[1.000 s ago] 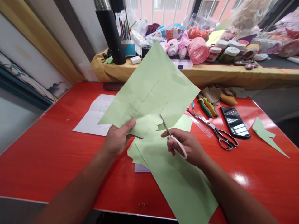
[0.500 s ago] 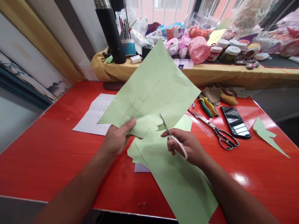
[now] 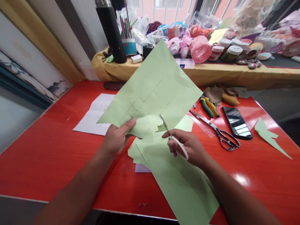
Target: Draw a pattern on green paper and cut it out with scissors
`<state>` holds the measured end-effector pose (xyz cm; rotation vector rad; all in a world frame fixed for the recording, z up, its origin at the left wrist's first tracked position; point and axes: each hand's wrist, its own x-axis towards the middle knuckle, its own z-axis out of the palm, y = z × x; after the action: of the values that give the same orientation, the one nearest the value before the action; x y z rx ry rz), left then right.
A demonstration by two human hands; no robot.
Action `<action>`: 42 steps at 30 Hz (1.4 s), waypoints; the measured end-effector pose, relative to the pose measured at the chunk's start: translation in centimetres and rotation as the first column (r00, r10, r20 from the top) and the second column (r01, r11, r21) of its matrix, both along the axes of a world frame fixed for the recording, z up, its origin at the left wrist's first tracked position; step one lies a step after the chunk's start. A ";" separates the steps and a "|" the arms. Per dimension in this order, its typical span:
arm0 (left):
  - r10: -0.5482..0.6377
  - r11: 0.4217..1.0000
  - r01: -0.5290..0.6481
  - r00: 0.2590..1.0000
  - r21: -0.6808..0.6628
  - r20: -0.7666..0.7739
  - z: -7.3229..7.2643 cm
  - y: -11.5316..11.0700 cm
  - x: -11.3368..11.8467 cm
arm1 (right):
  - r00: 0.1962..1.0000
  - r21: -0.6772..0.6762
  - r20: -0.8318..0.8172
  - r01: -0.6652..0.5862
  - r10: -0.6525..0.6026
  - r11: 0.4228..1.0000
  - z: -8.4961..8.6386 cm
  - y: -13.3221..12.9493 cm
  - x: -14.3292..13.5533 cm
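Observation:
A green paper sheet (image 3: 159, 78) with pencil lines is held up off the table, tilted. My left hand (image 3: 117, 137) pinches its lower left edge, thumb on top. White-handled scissors (image 3: 178, 147) are in my right hand (image 3: 187, 145), fingers through the handle. The blades lie at the sheet's lower edge, beside a curved notch. Beneath both hands, a larger green sheet (image 3: 185, 184) rests on the red table (image 3: 61, 156), over smaller green pieces and a pale purple paper (image 3: 142, 168).
White paper (image 3: 93, 115) lies at the left. On the right are pliers (image 3: 208, 107), large metal scissors (image 3: 217, 131), a clear ruler, a phone (image 3: 237, 122) and a green cutout (image 3: 266, 132). Behind stand a black flask (image 3: 111, 34), a pen cup, jars (image 3: 232, 53) and craft supplies.
The held green sheet has shifted very slightly, its right corner a little to the right. Both hands keep nearly the same place and grip.

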<state>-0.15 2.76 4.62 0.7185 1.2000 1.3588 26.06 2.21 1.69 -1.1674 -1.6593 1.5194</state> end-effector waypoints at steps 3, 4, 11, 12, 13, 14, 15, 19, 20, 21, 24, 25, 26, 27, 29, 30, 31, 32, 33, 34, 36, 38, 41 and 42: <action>0.005 1.000 -0.005 1.000 -0.009 0.003 0.1 0.0 0.1 | 1.000 -0.002 0.001 -0.003 0.003 1.000 0.0 0.0 0.1; 0.010 1.000 -0.010 1.000 -0.011 0.002 0.1 0.0 0.1 | 1.000 -0.001 0.000 -0.005 0.005 1.000 0.0 0.1 0.1; -0.012 1.000 0.012 1.000 -0.009 0.010 -0.2 0.1 0.0 | 1.000 0.004 -0.007 -0.018 0.018 1.000 -0.2 0.0 0.1; -0.016 1.000 0.016 1.000 -0.007 0.011 -0.2 0.1 -0.1 | 1.000 0.003 -0.006 -0.018 0.018 1.000 -0.2 0.0 0.1; -0.017 1.000 0.017 1.000 -0.004 0.011 -0.3 0.1 -0.2 | 1.000 0.002 -0.005 -0.017 0.017 1.000 -0.2 0.0 0.1; -0.014 1.000 0.014 1.000 0.001 0.011 -0.4 0.1 -0.2 | 1.000 0.001 -0.004 -0.018 0.018 1.000 -0.2 0.0 0.1; -0.008 1.000 0.007 1.000 0.005 0.010 -0.4 0.1 -0.3 | 1.000 0.000 -0.002 -0.018 0.018 1.000 -0.2 0.0 0.1; 0.019 1.000 -0.019 1.000 -0.011 -0.023 -0.4 0.2 -0.4 | 1.000 -0.007 -0.002 -0.022 0.022 1.000 -0.1 0.1 0.1; 0.019 1.000 -0.020 0.999 -0.013 -0.026 -0.4 0.2 -0.4 | 1.000 -0.006 -0.004 -0.023 0.023 1.000 -0.1 0.1 0.1; 0.017 1.000 -0.018 1.000 -0.011 -0.021 -0.4 0.1 -0.4 | 1.000 -0.006 -0.005 -0.022 0.022 1.000 0.0 0.1 0.1; 0.003 1.000 -0.003 1.000 -0.004 0.002 -0.6 0.1 -0.5 | 1.000 -0.012 -0.003 -0.019 0.019 1.000 0.1 0.1 0.0; 0.000 1.000 0.000 1.000 -0.005 0.005 -0.7 0.1 -0.5 | 1.000 -0.015 -0.004 -0.019 0.019 1.000 0.1 0.1 0.0; -0.002 1.000 0.002 1.000 -0.006 0.004 -0.9 0.1 -0.6 | 1.000 -0.019 -0.007 -0.020 0.020 1.000 0.1 0.1 0.0; 0.000 1.000 0.000 1.000 -0.006 0.002 -0.9 0.1 -0.6 | 1.000 -0.022 -0.010 -0.021 0.021 1.000 0.1 0.1 0.0; 0.014 1.000 -0.014 1.000 -0.006 -0.006 -1.0 0.2 -0.7 | 1.000 -0.023 -0.012 -0.023 0.023 0.999 0.0 0.0 0.1; 0.023 1.000 -0.023 1.000 -0.006 -0.014 -1.0 0.2 -0.7 | 1.000 -0.022 -0.010 -0.024 0.023 0.999 0.0 0.0 0.1; 0.028 1.000 -0.028 0.999 -0.008 -0.027 -1.0 0.2 -0.7 | 1.000 -0.018 -0.008 -0.023 0.023 1.000 0.0 0.1 0.1; 0.031 0.999 -0.031 0.999 -0.009 -0.040 -0.9 0.2 -0.7 | 1.000 -0.015 -0.007 -0.024 0.024 1.000 0.0 0.1 0.2; 0.031 0.999 -0.032 0.998 -0.010 -0.051 -0.9 0.2 -0.7 | 1.000 -0.014 -0.007 -0.025 0.024 1.000 0.0 0.1 0.2; 0.029 1.000 -0.029 0.998 -0.009 -0.059 -0.9 0.1 -0.6 | 1.000 -0.016 -0.008 -0.024 0.024 1.000 -0.1 0.1 0.2; 0.022 1.000 -0.022 0.998 -0.001 -0.057 -0.8 0.1 -0.6 | 1.000 -0.023 -0.011 -0.021 0.021 0.999 -0.1 0.1 0.2; 0.017 1.000 -0.016 0.999 0.007 -0.044 -0.8 0.1 -0.6 | 1.000 -0.026 -0.010 -0.021 0.021 0.999 -0.1 0.1 0.2; 0.023 1.000 -0.023 0.999 0.000 -0.024 -0.9 0.1 -0.6 | 1.000 -0.021 -0.005 -0.026 0.025 0.999 0.0 0.1 0.2; 0.025 1.000 -0.025 1.000 -0.003 -0.017 -1.0 0.1 -0.6 | 1.000 -0.020 -0.003 -0.026 0.026 0.999 0.0 0.1 0.2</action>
<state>-0.80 2.87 3.65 0.7161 1.2278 1.3738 26.26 2.28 1.66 -1.1575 -1.6671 1.5564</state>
